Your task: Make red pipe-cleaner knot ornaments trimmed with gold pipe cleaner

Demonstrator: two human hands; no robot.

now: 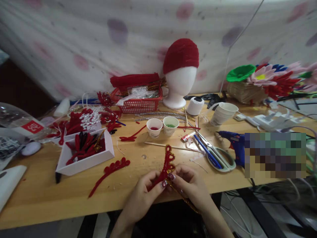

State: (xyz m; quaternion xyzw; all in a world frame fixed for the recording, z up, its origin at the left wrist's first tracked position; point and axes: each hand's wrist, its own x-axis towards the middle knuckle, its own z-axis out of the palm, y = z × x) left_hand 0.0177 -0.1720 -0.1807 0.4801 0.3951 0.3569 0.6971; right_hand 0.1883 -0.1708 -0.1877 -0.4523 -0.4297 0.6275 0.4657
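Note:
Near the table's front edge, my left hand (146, 193) pinches the lower part of a red pipe-cleaner piece (166, 165) with scalloped loops. Gold trim edges its top and right side. My right hand (189, 185) is closed on a gold tinsel pipe cleaner (184, 197) where it meets the red piece; its free end trails down across my right palm. A similar red looped piece (115, 168), without gold, lies to the left. Beyond my hands stand a paper cup of red beads (155, 132) and a paper cup of green beads (170, 130).
A white box (85, 162) of red and black pieces sits left. Scissors (224, 158), a blue pen (210, 155) and a blue glue gun (232, 142) lie right. Behind are a red basket (138, 106) and a white foam head (182, 82). A stick (158, 144) lies crosswise.

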